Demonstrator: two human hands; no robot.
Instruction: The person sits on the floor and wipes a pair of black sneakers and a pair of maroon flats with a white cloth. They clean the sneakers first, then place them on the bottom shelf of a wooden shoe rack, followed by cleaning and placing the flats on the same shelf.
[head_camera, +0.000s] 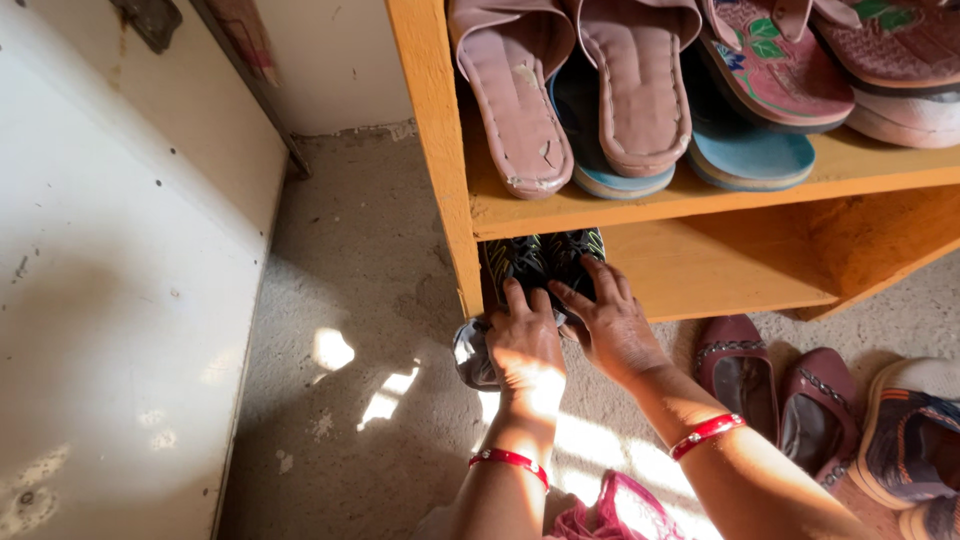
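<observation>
A pair of dark sports shoes (540, 258) sits at the left end of the lower shelf of an orange wooden shoe rack (700, 265). My left hand (525, 345) rests on the heel of the left shoe. My right hand (610, 320) lies on the right shoe, fingers spread over its top. Both wrists wear red bangles. The shoes' heels stick out past the shelf's front edge; their toes are in shadow under the upper shelf.
The upper shelf (720, 195) holds pink sandals (520, 95), blue flip-flops (745, 150) and patterned slippers (780, 65). On the concrete floor to the right lie maroon flats (775, 385) and a sneaker (915, 430). A white wall (120, 280) runs along the left.
</observation>
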